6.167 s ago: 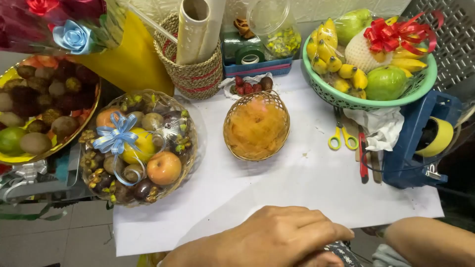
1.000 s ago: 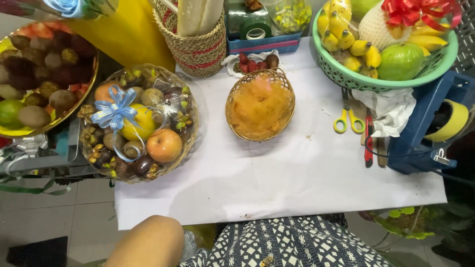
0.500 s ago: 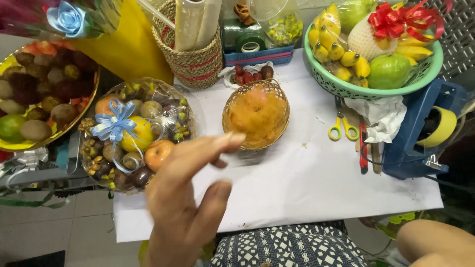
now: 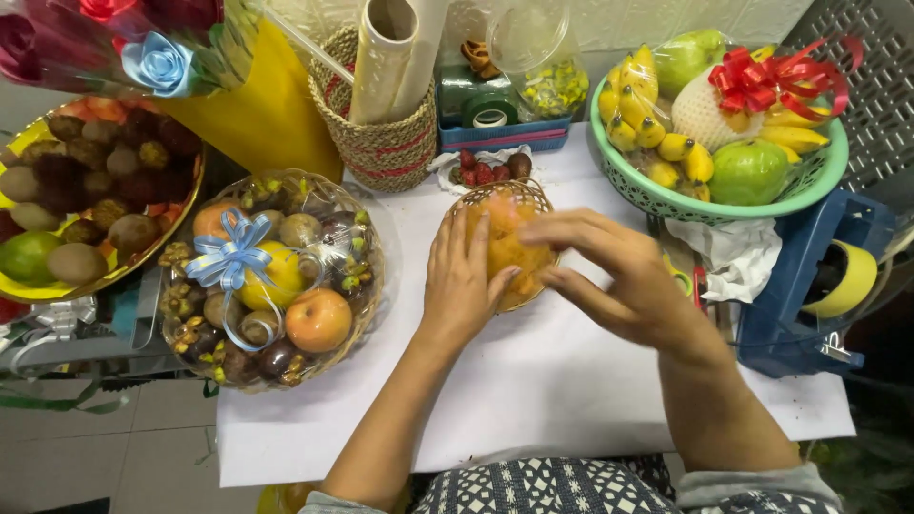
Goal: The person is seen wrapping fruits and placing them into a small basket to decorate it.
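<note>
Wicker basket of orange fruit sits centre on the white paper sheet, roundish, no clear long axis, opening up; most of it is covered by both hands. Left hand lies flat on its left side, fingers spread and pointing away from the person. Right hand is curled over its right rim, fingers loose, not clamped; grip contact is hard to tell. Hands are close but apart. Small pile of dark red fruits lies just behind the basket. Left: wrapped fruit basket with blue bow. Right: green bowl of bananas and green apples with red bow. Behind: woven holder with paper rolls, blue box with tape roll. Scissors mostly hidden by the right hand.
</note>
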